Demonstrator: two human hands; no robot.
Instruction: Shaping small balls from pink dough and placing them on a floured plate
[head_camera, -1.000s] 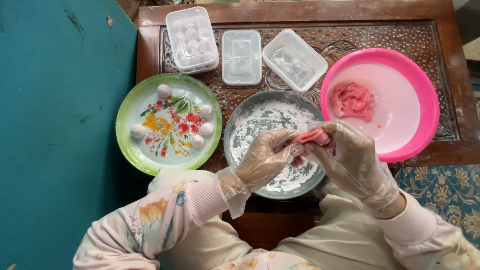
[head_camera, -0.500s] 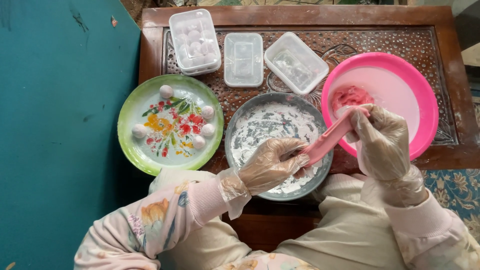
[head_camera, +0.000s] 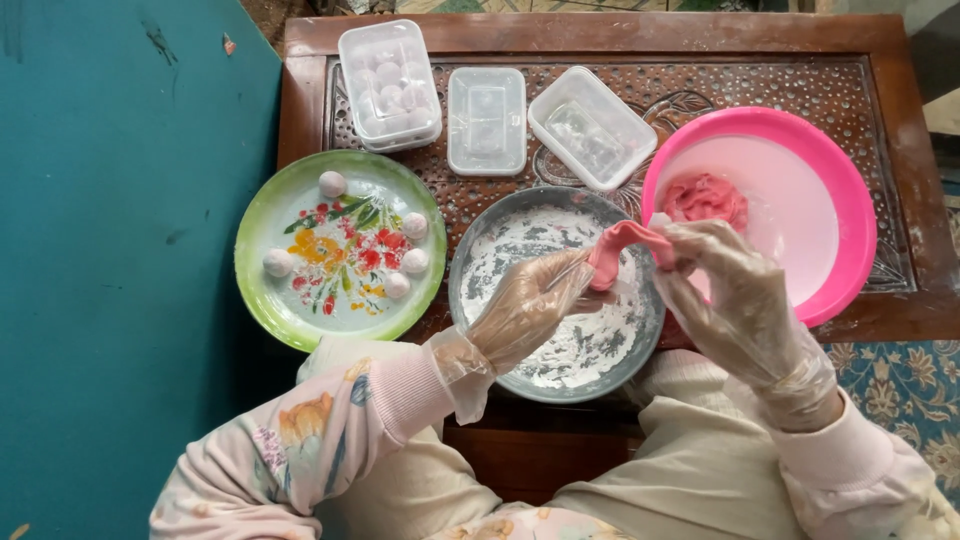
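Both my hands wear clear plastic gloves. My left hand and my right hand hold a strip of pink dough between them, above a grey metal plate dusted with white flour. A lump of the same pink dough lies in the pink bowl to the right. Left of the grey plate stands a green flowered plate with several small white balls on it.
Three clear plastic boxes stand at the back of the carved wooden table: the left box holds white balls, the middle box and the right box look empty. A teal surface lies to the left, patterned carpet to the right.
The pink dough was stretched into a long strip toward the pink bowl half a second ago. Now my hands are closer together and the strip is shorter and bent.
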